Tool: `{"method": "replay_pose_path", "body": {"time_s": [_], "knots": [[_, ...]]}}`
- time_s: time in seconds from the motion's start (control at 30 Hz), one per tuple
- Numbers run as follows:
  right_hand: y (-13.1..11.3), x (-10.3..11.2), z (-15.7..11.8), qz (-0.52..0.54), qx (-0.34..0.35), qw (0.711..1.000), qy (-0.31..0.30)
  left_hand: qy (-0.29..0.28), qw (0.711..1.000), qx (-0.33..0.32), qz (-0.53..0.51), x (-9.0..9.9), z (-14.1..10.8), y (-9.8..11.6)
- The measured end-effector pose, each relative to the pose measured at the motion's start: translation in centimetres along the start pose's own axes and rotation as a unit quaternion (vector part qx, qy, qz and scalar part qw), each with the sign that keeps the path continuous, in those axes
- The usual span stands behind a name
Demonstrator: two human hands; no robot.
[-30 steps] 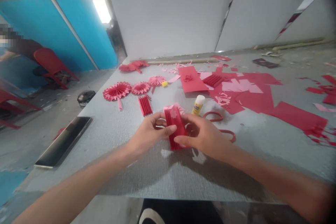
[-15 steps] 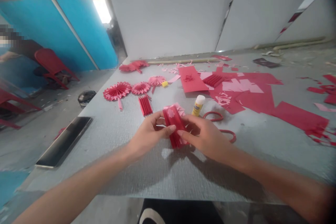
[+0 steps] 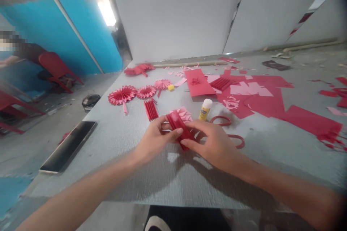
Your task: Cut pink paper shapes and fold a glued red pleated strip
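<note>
Red pleated paper has tilted from upright to a slant, pinched between the fingers of the left hand and right hand, above the grey table. White-capped yellow glue stick stands just beyond; label unreadable.

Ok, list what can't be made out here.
Head view:
- Red folded paper: its middle is hidden by the left hand and right hand.
- Red loops: whatever joins them is hidden by the right hand.
- Dark item: too small and far to identify.
- Person: blurred, partly pixelated.
</note>
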State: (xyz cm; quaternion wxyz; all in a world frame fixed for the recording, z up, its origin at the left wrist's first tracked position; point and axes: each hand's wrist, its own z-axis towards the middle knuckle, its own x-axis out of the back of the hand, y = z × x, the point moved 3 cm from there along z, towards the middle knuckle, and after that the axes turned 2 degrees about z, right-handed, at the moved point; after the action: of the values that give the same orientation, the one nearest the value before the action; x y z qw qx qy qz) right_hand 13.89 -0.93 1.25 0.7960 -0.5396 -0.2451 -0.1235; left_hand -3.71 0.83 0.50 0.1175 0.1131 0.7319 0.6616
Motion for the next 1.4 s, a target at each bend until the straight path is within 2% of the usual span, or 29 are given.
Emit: {"method": "replay_pose_path", "body": {"time_s": [0.17, 0.33, 0.6, 1.13, 1.23, 1.4], "knots": [[0.2, 0.3, 0.2, 0.025, -0.015, 1.000, 0.001, -0.011, 1.000, -0.007, 0.008, 0.0, 0.0, 0.1], [0.4, 0.4, 0.3, 0.055, -0.033, 0.998, -0.010, 0.004, 1.000, -0.012, 0.020, 0.0, -0.2, 0.4], [0.8, 0.4, 0.5, 0.058, -0.052, 0.997, -0.008, -0.018, 1.000, -0.016, 0.005, -0.1, -0.3, 0.6], [1.1, 0.3, 0.7, 0.143, -0.083, 0.985, -0.059, -0.038, 0.998, -0.039, 0.020, -0.2, -0.3, 0.9], [1.0, 0.3, 0.6, 0.130, -0.073, 0.988, -0.038, -0.024, 0.999, -0.038, 0.028, -0.2, -0.2, 0.9], [0.4, 0.5, 0.4, 0.035, -0.029, 0.999, 0.008, -0.009, 1.000, -0.022, -0.003, -0.3, -0.4, 0.9]]}}
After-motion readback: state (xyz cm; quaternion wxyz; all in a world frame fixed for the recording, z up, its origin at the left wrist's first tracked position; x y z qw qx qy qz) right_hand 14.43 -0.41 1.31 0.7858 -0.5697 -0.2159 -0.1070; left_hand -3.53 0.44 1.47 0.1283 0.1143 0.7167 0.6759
